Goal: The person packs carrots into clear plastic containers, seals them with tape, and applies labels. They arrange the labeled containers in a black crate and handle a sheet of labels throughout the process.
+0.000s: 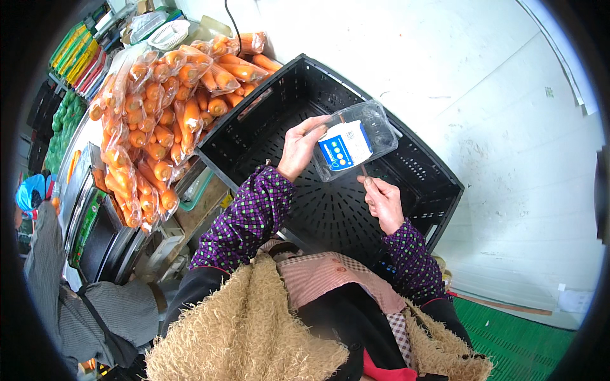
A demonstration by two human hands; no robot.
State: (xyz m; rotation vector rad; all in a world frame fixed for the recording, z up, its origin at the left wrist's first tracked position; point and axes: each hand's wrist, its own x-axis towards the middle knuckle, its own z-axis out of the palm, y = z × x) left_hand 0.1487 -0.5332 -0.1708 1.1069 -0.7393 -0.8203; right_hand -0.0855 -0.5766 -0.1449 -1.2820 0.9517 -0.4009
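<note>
My left hand (300, 147) grips the left side of a clear plastic container (380, 136), thumb over its edge. A blue and white label (345, 147) covers part of the container, which is held tilted above a large black plastic crate (298, 70). My right hand (382, 202) is just below the container's near edge, fingers curled and pinched together. A thin brownish strip shows between those fingertips and the container; what it is, I cannot make out. Slots and holes mark the crate's floor and walls.
Bagged carrots (155, 140) are heaped left of the crate. Behind them sits a white plastic basket (169, 35). A person in grey clothing (121, 311) is at lower left. A white wall (508, 159) rises on the right, above green slatted flooring (508, 336).
</note>
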